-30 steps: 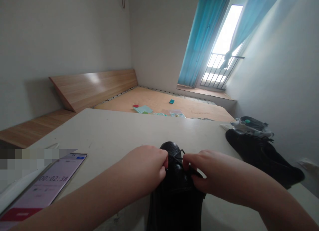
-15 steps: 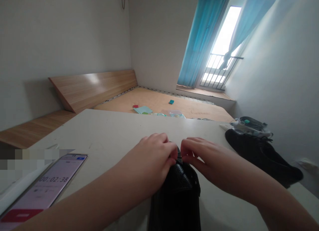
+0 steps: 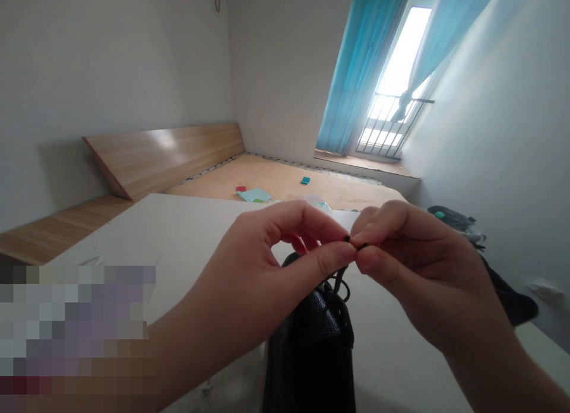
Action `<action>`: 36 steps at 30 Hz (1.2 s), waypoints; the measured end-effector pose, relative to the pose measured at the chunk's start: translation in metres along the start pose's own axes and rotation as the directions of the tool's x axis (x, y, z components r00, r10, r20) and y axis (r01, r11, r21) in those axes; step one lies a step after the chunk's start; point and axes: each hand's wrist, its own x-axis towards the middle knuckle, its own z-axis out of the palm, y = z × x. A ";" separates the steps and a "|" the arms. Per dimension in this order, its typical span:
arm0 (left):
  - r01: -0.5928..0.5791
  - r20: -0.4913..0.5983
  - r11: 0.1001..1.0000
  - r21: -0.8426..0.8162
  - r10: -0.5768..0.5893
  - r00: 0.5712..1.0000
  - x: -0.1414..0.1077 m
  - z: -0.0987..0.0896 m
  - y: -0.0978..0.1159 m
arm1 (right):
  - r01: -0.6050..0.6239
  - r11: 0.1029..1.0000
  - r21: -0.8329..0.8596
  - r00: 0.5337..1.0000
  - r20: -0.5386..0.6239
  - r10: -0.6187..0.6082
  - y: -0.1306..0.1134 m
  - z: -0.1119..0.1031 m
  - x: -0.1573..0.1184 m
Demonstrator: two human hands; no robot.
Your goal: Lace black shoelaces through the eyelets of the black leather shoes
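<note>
A black leather shoe stands on the white table, its heel end towards me. From its laced front a thin black shoelace rises and loops. Above and beyond the shoe, my left hand pinches the lace between thumb and forefinger. The thumb and forefinger of my right hand are closed on the lace as well, their tips touching those of the left. Only short dark bits of lace show between the fingertips. Part of the shoe's front is hidden behind my left hand.
Another black shoe lies at the right of the white table, partly behind my right arm. A bundle in clear plastic sits beyond it. Past the table is a bed with small items, and a wooden headboard. Pixelation covers the lower left.
Both hands have lifted from close against the shoe's lacing to above it, drawing the lace up. My right hand has turned and now covers more of the other shoe.
</note>
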 end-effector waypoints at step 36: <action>0.058 0.385 0.861 0.505 -0.285 0.878 0.012 -0.009 -0.035 | -0.238 0.870 0.431 0.953 0.278 0.124 -0.019 0.000 -0.005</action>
